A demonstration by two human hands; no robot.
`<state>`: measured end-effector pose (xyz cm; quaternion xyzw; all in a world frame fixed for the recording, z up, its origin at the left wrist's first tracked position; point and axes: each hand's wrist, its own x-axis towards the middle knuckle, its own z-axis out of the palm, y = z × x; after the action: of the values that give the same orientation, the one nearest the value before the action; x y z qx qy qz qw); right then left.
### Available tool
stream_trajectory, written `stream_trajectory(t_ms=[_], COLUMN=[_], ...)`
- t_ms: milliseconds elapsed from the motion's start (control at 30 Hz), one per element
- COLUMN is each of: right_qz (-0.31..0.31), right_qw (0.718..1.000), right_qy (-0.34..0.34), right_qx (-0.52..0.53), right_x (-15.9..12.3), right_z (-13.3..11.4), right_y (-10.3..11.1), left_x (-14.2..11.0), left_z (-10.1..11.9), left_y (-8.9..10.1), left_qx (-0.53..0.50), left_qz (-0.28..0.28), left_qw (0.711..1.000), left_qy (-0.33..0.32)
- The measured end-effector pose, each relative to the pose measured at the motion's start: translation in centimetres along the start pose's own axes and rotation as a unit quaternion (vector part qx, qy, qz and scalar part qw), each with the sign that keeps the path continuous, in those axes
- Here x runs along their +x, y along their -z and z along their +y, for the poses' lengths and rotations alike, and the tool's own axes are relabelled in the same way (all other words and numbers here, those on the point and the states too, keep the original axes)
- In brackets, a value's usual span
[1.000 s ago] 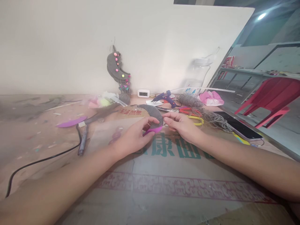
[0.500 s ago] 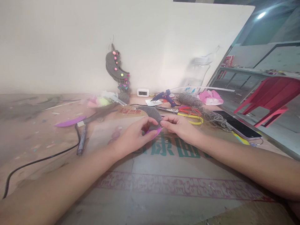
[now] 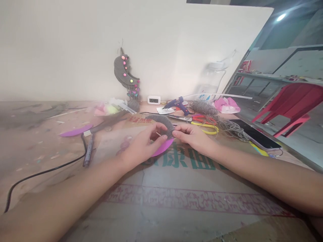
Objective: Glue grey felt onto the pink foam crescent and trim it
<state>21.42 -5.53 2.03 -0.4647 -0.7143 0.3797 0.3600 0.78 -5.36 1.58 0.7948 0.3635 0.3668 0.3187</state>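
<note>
Two bare hands were noted at one wrapped crescent (image 3: 165, 121), which is located near the centre of the view, above a printed cardboard sheet (image 3: 126, 218). By the left hand (image 3: 144, 143), partly curled, the lower portion is gripped between thumb and fingers; by the right hand (image 3: 195, 136), the thumb and forefinger are closed in a fine pinch at the right edge. Whether a loose strand is also pinched cannot be told. The piece is judged to be steadied from the left so that its edge can be worked finely from the right. Its curved body is covered in close, ribbed grey yarn; a smooth purple section (image 3: 164, 148) is left bare below. From the crescent, a blue glue gun (image 3: 176, 105) is sited at one o'clock and a loose, tangled yarn skein (image 3: 234, 130) at three, both presumably kept within easy reach. A flat, pointed purple piece (image 3: 77, 130) is laid at nine o'clock, with a slim marker (image 3: 88, 151) between eight and nine. At ten to eleven, a grey crescent ornament (image 3: 121, 72) dotted with coloured balls is displayed against a plain white board (image 3: 75, 43), possibly for reference.
</note>
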Motion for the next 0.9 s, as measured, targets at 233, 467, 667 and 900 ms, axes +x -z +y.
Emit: stream_trajectory(t_ms=[233, 467, 667, 900], right_qz=[-0.010, 0.011, 0.030, 0.009], right_qw=[1.000, 1.000, 0.999, 0.998], right_qy=[0.010, 0.021, -0.009, 0.017], right_qx=[-0.006, 0.020, -0.013, -0.061], right_x=[0.1, 0.1, 0.3, 0.5], right_z=[-0.1, -0.4, 0.2, 0.9], right_y=[0.0, 0.2, 0.2, -0.2], left_x=[-0.3, -0.2, 0.0, -0.1], left_z=[0.1, -0.1, -0.3, -0.1], left_y=[-0.2, -0.3, -0.4, -0.3], left_qx=[0.036, 0.041, 0.006, 0.001], left_qz=[-0.028, -0.004, 0.018, 0.016], left_qw=[0.999, 0.999, 0.998, 0.999], left_qy=[0.024, 0.017, 0.052, 0.052])
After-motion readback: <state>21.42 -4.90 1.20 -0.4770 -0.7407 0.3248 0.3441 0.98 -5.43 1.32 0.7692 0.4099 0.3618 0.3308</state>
